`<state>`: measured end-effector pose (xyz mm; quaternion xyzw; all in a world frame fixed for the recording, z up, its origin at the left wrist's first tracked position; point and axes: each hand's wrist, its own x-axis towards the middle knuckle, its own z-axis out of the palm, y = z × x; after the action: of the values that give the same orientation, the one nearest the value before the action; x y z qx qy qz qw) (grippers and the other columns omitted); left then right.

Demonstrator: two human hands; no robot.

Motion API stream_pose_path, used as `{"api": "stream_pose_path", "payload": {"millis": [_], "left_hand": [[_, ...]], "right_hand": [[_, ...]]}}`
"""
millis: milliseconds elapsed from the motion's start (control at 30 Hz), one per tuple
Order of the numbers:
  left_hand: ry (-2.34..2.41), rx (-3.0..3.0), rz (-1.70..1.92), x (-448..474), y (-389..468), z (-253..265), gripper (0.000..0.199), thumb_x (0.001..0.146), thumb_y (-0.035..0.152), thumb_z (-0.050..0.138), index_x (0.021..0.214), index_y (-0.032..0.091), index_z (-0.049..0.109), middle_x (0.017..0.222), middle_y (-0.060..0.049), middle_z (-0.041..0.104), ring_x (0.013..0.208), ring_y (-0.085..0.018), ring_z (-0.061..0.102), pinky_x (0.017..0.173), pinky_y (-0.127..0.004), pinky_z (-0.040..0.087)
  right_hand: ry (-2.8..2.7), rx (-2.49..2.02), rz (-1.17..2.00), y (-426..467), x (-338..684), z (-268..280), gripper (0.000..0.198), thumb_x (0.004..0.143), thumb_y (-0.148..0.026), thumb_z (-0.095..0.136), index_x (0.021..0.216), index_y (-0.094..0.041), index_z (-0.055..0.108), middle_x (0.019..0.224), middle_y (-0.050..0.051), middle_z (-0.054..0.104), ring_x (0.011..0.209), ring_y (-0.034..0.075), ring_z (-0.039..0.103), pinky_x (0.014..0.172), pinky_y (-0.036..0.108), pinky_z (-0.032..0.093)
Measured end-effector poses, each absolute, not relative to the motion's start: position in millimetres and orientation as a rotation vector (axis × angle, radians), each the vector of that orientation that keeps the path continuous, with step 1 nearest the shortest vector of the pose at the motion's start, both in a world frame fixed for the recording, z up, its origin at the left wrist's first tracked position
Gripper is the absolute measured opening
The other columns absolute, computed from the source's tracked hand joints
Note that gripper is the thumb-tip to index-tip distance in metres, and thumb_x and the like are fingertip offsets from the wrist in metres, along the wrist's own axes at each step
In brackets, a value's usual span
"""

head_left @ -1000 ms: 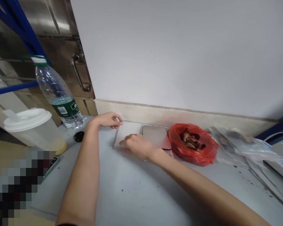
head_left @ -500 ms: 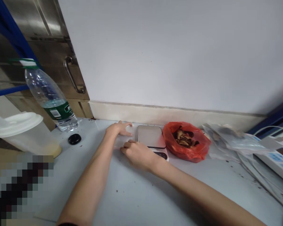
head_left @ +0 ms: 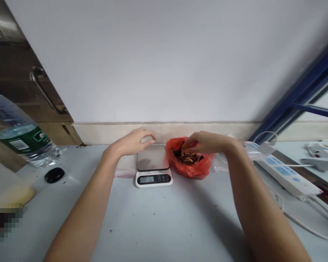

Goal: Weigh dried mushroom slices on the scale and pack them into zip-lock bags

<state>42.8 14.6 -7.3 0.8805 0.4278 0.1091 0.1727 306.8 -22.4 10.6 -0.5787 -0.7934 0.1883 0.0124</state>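
My left hand [head_left: 135,141] hovers above the back left corner of the kitchen scale [head_left: 151,158], thumb and fingers apart and nothing between them. The scale has a grey metal plate with nothing on it, and its display appears to read zero. Over the red plastic bag [head_left: 192,171], my right hand [head_left: 205,142] dips its fingers towards dried brown pieces [head_left: 188,158] inside. Its fingers look slightly apart, with the tips partly hidden in the bag. Flat to the left of the scale lies a clear plastic bag [head_left: 124,172] with a pinkish edge.
At the left stand a water bottle [head_left: 27,142] and a cloudy plastic jug [head_left: 5,185], with a black round lid [head_left: 54,175] nearby. A white power strip [head_left: 287,174] with cables lies at the right. The wall [head_left: 164,65] closes off the back.
My right hand has moved from the left front of the scale over to the red bag. My left hand has lifted towards the scale plate. The view has turned right.
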Motion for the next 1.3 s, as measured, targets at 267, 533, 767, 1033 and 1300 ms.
{"api": "stream_pose_path", "payload": {"millis": [267, 533, 767, 1033, 1300], "left_hand": [[0.986, 2.582, 0.312, 112.2, 0.2, -31.3, 0.044, 0.101, 0.036, 0.032, 0.102, 0.019, 0.073, 0.137, -0.011, 0.06, 0.134, -0.027, 0.049, 0.114, -0.04, 0.039], [1.033, 2.601, 0.438, 112.4, 10.0, -43.5, 0.05, 0.096, 0.035, 0.039, 0.14, 0.015, 0.053, 0.155, -0.013, 0.047, 0.143, -0.027, 0.041, 0.121, -0.041, 0.032], [0.979, 2.565, 0.439, 105.7, 10.3, -44.2, 0.074, 0.088, 0.026, 0.047, 0.159, 0.017, 0.026, 0.169, -0.008, 0.019, 0.154, -0.026, 0.022, 0.126, -0.042, 0.023], [0.975, 2.667, 0.556, 118.9, -4.5, -35.1, 0.044, 0.089, 0.023, 0.053, 0.131, 0.025, 0.065, 0.167, -0.005, 0.024, 0.156, -0.033, 0.012, 0.125, -0.051, 0.023], [0.655, 2.781, 0.545, 133.9, -16.6, -31.1, 0.028, 0.095, 0.025, 0.05, 0.105, 0.02, 0.076, 0.114, -0.01, 0.07, 0.127, -0.028, 0.053, 0.107, -0.042, 0.046]], "right_hand": [[-2.327, -2.108, 0.571, -16.4, 327.0, 4.5, 0.013, 0.075, -0.026, 0.07, 0.065, -0.022, 0.076, 0.064, 0.002, 0.07, 0.059, 0.017, 0.062, 0.054, 0.027, 0.044], [-2.125, -2.121, 0.377, -12.9, 340.8, 3.1, 0.015, 0.068, -0.015, 0.074, 0.081, -0.022, 0.079, 0.081, 0.004, 0.075, 0.073, 0.019, 0.068, 0.058, 0.025, 0.049], [-1.982, -1.997, 0.379, -9.2, 341.0, -2.6, 0.029, 0.069, -0.001, 0.058, 0.087, -0.016, 0.074, 0.087, 0.005, 0.076, 0.072, 0.015, 0.066, 0.058, 0.021, 0.045], [-1.594, -1.952, 0.219, -12.6, 358.1, -1.4, 0.048, 0.072, -0.006, 0.055, 0.116, -0.018, 0.07, 0.093, 0.007, 0.077, 0.077, 0.019, 0.069, 0.069, 0.027, 0.05], [-1.259, -2.49, 0.123, -18.9, 424.2, -26.7, 0.044, 0.069, -0.02, 0.069, 0.113, -0.021, 0.076, 0.098, 0.014, 0.076, 0.097, 0.032, 0.071, 0.078, 0.038, 0.054]]}}
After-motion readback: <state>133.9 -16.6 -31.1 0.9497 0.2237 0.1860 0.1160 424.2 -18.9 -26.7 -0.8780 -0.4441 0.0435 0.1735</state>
